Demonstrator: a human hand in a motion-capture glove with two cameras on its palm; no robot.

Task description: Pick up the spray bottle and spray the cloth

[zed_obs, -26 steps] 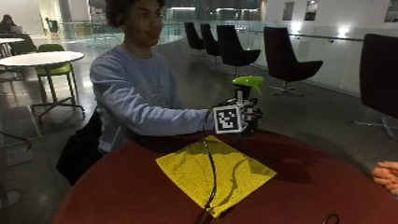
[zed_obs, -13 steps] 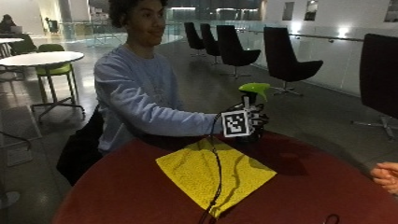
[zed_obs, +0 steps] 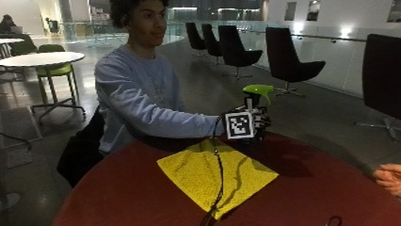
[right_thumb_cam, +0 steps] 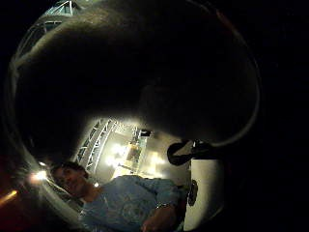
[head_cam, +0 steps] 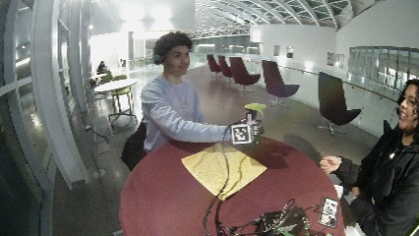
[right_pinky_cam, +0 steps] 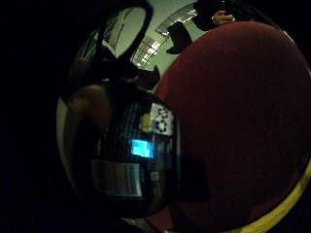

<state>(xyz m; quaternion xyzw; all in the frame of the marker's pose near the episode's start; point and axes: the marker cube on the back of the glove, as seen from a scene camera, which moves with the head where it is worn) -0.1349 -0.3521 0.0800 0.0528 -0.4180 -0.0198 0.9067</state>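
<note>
Between the earlier pictures and now the gloved right hand (zed_obs: 255, 123) looks to have drifted a little rightward and lower with the spray bottle (zed_obs: 256, 96), though the camera itself may have shifted, so I would not swear to it. Its fingers are wrapped round the bottle's neck and body, with the green trigger head (zed_obs: 259, 90) standing above the hand, right of centre in the outside view. The bottle is upright at the far rim of the round red table (zed_obs: 325, 183), just beyond the far corner of the yellow cloth (zed_obs: 216, 174), which lies flat in the lower middle of the frame; whether the base is on the table or just off it I cannot tell.

To my eye the bottle is stiff plastic with a smooth, somewhat slippery wall, and its weight would depend on the fill, which I cannot make out. The neck under the trigger head seems the sensible place to hold it, a finger free for the lever. The cloth looks soft and light, likely to stay put under spray.

Only the little finger side palm view shows the bottle's dark body (right_pinky_cam: 124, 155) up close, with a printed label and a code patch, and the red tabletop (right_pinky_cam: 243, 121) behind it. The thumb side palm view is mostly blocked by a dark mass, with the person's pale blue sweatshirt (right_thumb_cam: 130, 205) below. The wide outside view adds a tangle of cables and electronics (head_cam: 278, 223) at the table's near edge.
</note>
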